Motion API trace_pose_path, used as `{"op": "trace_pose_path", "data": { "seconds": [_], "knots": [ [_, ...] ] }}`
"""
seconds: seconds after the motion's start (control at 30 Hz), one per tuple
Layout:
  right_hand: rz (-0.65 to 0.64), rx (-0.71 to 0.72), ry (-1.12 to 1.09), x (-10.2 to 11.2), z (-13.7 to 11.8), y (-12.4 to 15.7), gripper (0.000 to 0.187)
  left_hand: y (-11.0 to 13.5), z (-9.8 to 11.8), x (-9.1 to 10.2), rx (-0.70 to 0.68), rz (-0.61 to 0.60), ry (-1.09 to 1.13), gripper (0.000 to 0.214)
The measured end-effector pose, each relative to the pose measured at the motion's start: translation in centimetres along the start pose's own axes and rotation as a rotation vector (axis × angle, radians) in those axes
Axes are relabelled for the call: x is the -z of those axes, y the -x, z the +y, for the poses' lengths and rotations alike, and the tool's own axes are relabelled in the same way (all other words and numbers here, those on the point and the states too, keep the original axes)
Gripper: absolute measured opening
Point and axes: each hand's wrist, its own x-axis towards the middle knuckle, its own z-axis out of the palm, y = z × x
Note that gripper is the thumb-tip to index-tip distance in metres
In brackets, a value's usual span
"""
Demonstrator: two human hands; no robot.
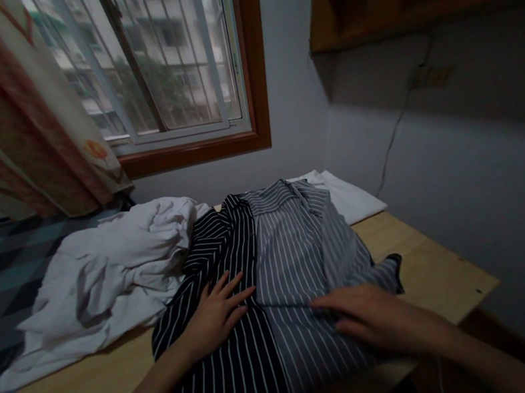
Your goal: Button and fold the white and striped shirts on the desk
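A striped shirt lies spread on the wooden table, its left half black with white stripes and its right half grey, seemingly the inner side of the cloth. My left hand rests flat on the black half with fingers spread. On the grey half, near its lower right part, is my right hand, fingers stretched out and fingertips at a crease in the cloth. Neither hand grips the fabric. One sleeve is folded along the right side, its dark cuff pointing toward the table's right edge.
Crumpled white clothing is heaped at the left, partly over the table. A folded white cloth lies at the back right. Behind are a window and a curtain; a wooden shelf hangs upper right.
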Motion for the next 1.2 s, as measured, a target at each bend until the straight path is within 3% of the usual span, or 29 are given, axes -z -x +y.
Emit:
{"op": "trace_pose_path", "data": {
  "seconds": [0.07, 0.13, 0.27, 0.33, 0.43, 0.5, 0.6, 0.67, 0.8, 0.87, 1.0, 1.1, 1.2],
  "knots": [
    [-0.305, 0.113, 0.151, -2.2, -1.2, -1.1, 0.052, 0.2, 0.0, 0.0, 0.002, 0.003, 0.011, 0.041],
    [-0.349, 0.104, 0.155, -3.2, -1.2, -1.2, 0.052, 0.4, -0.1, 0.0, -0.006, 0.006, 0.022, 0.042],
    [-0.025, -0.115, 0.043, -1.8, 1.5, 0.9, 0.049, 0.7, -0.3, 0.1, -0.039, 0.006, 0.023, 0.049],
    [0.143, -0.240, 0.098, -0.8, 3.6, 2.5, 0.064, 0.7, 0.0, 0.3, -0.047, 0.011, 0.018, 0.055],
    [0.234, -0.371, 0.181, -0.4, 6.6, 4.8, 0.087, 0.6, 0.9, 0.7, -0.101, 0.035, 0.014, 0.062],
    [0.230, -0.406, 0.155, -0.7, 7.9, 6.0, 0.079, 0.5, 1.8, 0.7, -0.185, 0.033, 0.024, 0.062],
    [0.206, -0.383, 0.040, -0.9, 8.7, 6.7, 0.039, 0.4, 2.4, 0.4, -0.269, 0.018, 0.060, 0.043],
    [0.209, -0.356, 0.003, -0.6, 8.4, 6.4, 0.023, 0.3, 2.4, 0.3, -0.270, 0.021, 0.086, 0.035],
    [0.303, -0.293, -0.044, 0.2, 6.3, 4.6, 0.021, -0.4, 3.8, 1.4, -0.265, 0.045, 0.155, 0.032],
    [0.351, -0.246, -0.083, 0.1, 4.6, 3.3, 0.021, -1.1, 6.1, 2.0, -0.264, 0.072, 0.228, 0.037],
    [0.429, -0.138, -0.176, -1.3, 0.9, 0.7, 0.022, -2.9, 12.6, 1.7, -0.201, 0.092, 0.435, 0.074],
    [0.379, -0.049, -0.322, -2.2, -0.7, -0.3, 0.022, -4.3, 15.9, 0.6, -0.088, 0.092, 0.680, 0.051],
    [0.330, 0.003, -0.517, -2.1, -0.2, -0.5, 0.022, -5.2, 16.5, 0.2, -0.024, 0.164, 1.105, 0.026]
  ]
}}
